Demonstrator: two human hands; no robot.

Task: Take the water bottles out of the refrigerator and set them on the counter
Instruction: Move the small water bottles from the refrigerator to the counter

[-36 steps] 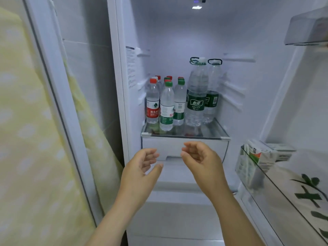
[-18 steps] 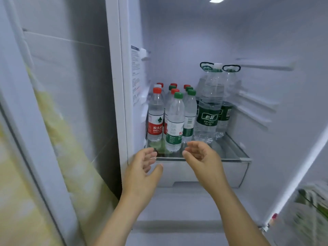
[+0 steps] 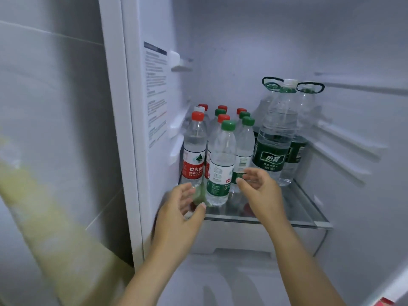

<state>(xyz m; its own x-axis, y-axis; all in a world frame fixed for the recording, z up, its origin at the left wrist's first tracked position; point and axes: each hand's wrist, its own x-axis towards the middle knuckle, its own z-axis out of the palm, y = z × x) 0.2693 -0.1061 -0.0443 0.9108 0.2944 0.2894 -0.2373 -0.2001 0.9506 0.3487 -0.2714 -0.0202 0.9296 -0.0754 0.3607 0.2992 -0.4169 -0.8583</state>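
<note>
While both hands flank green-cap bottle (image 3: 220, 164) on fridge shelf (image 3: 287, 219) | L hand (image 3: 183, 208) fingers spread, empty | R hand (image 3: 260, 191) spread, empty, not touching.

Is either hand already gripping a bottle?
No, the left hand and right hand are both open, either side of the front green-capped bottle.

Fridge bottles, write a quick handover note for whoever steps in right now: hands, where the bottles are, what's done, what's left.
Left hand: open, empty, at the shelf's front edge by the red-cap bottle.
Right hand: open, empty, beside the front green-cap bottle, no grip yet.
Bottles: all upright on the glass shelf, small ones left, large bottles right.
Done: no bottle lifted.
Left: move every bottle to the counter, which is out of view.
</note>
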